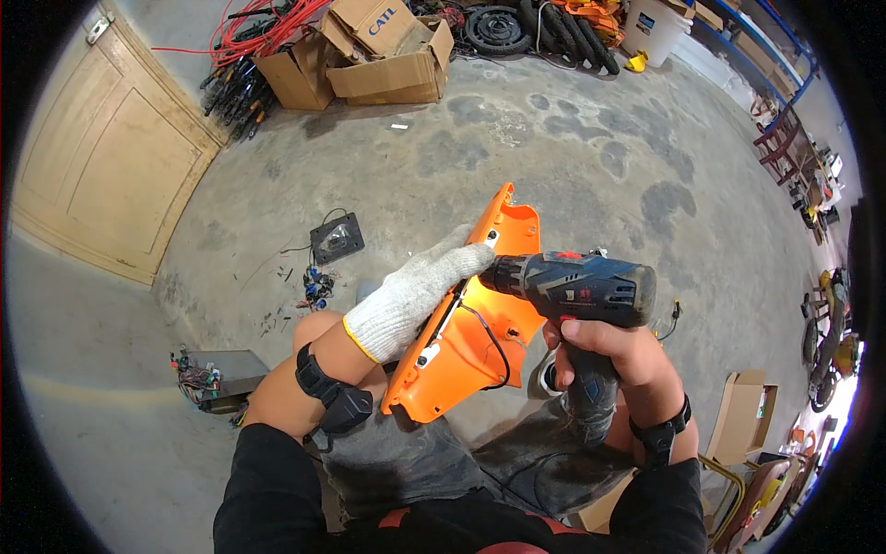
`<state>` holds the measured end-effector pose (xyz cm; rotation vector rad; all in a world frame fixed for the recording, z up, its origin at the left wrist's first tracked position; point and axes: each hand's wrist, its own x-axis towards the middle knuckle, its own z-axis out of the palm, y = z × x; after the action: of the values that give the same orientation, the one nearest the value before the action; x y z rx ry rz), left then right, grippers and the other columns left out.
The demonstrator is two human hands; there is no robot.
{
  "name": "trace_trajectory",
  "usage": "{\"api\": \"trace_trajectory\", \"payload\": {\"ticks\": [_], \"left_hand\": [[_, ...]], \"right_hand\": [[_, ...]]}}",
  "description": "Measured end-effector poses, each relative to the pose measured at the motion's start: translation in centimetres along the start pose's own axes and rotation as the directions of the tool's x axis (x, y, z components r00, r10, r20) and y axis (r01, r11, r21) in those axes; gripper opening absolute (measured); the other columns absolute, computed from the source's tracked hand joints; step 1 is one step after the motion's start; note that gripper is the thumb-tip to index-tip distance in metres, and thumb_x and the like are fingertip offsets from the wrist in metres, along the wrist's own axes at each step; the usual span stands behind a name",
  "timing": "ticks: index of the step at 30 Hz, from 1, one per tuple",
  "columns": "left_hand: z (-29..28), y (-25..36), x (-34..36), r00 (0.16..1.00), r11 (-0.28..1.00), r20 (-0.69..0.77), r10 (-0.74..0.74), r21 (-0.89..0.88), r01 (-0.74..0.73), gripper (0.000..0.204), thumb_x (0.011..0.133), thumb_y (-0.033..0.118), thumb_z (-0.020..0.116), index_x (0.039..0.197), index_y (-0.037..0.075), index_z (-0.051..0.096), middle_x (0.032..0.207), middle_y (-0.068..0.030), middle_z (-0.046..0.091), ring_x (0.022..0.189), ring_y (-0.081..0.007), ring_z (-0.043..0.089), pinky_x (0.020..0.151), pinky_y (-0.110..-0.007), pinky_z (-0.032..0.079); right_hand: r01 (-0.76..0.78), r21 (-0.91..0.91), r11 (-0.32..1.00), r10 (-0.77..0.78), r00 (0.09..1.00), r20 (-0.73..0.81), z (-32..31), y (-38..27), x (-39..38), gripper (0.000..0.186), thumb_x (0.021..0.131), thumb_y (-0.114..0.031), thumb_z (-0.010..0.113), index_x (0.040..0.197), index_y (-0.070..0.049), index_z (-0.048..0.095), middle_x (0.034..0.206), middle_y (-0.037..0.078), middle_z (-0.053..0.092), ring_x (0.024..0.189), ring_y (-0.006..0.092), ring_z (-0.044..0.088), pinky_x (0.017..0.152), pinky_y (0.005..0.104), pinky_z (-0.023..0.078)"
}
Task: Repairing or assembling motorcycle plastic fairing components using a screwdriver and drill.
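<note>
Left fingers (466,258): gloved in white knit with a yellow cuff, laid flat and extended along the upper edge of the orange moulded plastic cover panel (461,355); pressing it rather than curled round it.
Right fingers (591,334): bare, wrapped tight round the grip of the dark blue-black cordless drill driver (577,286); index-finger position on the trigger not discernible.
Drill nose: pointing toward the person's left, meeting the panel just below the gloved fingertips, near a small pale fastener point on the panel's upper part.
Panel position: in front of the lap, lower end resting near the left knee, upper end raised away from the body.
Panel long axis: from lower left to upper right, tilted steeply; drill body lying roughly across it.
Nearer hand: left hand (415,295) on the panel itself; right hand (600,355) apart from it, linked only through the drill.
Cable: thin black wire looping over the panel's inner face.
Left arm pose: forearm rising from lower left, black wrist strap (332,392), wrist straight.
Right arm pose: forearm coming up from lower right, black band at wrist, hand below the drill body.
Surroundings: grey concrete floor (517,157), small black parts to the left, brown cardboard boxes (378,55) well apart.
</note>
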<state>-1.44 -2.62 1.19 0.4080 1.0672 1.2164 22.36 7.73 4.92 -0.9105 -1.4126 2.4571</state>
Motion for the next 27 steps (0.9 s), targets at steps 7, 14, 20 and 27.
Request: {"api": "trace_trajectory", "payload": {"ticks": [7, 14, 20, 27], "left_hand": [[-0.4, -0.2, 0.3, 1.0, 1.0, 0.003, 0.011, 0.013, -0.011, 0.058, 0.098, 0.038, 0.066, 0.145, 0.006, 0.053, 0.119, -0.0114, 0.069, 0.096, -0.0193, 0.071, 0.083, -0.033, 0.06], [-0.2, 0.0, -0.1, 0.997, 0.997, -0.026, -0.073, 0.0, 0.073, 0.055, 0.099, 0.038, 0.065, 0.142, 0.005, 0.055, 0.114, -0.0114, 0.07, 0.093, -0.0193, 0.072, 0.082, -0.033, 0.06], [0.8, 1.0, -0.9, 0.983, 0.979, 0.01, -0.182, -0.092, 0.182, 0.059, 0.099, 0.039, 0.065, 0.146, 0.005, 0.052, 0.121, -0.012, 0.068, 0.098, -0.0195, 0.071, 0.082, -0.033, 0.06], [-0.5, -0.7, 0.5, 0.997, 0.998, 0.039, -0.063, -0.006, 0.063, 0.056, 0.1, 0.04, 0.063, 0.142, 0.005, 0.053, 0.119, -0.0109, 0.067, 0.1, -0.0187, 0.069, 0.085, -0.034, 0.059]], "right_hand": [[0.018, -0.028, 0.999, -0.018, 0.999, 0.028, -0.2, 0.1, 0.1, 0.035, 0.091, -0.009, 0.072, 0.123, 0.0, 0.061, 0.09, 0.01, 0.067, 0.062, 0.0193, 0.066, 0.058, 0.0322, 0.054], [0.054, -0.032, 0.998, -0.052, 0.997, 0.055, -0.1, 0.2, 0.0, 0.035, 0.091, -0.008, 0.072, 0.124, 0.0, 0.061, 0.09, 0.009, 0.068, 0.062, 0.0191, 0.066, 0.058, 0.032, 0.054], [0.052, -0.111, 0.992, -0.046, 0.997, 0.064, -0.6, 0.2, 0.0, 0.031, 0.091, -0.007, 0.072, 0.12, 0.0, 0.062, 0.09, 0.006, 0.067, 0.064, 0.018, 0.067, 0.058, 0.0318, 0.053], [0.049, -0.228, 0.972, -0.025, 0.994, 0.103, -0.5, 1.0, 0.0, 0.026, 0.094, -0.008, 0.073, 0.116, -0.002, 0.062, 0.089, 0.003, 0.066, 0.068, 0.0135, 0.066, 0.061, 0.0303, 0.054]]}}
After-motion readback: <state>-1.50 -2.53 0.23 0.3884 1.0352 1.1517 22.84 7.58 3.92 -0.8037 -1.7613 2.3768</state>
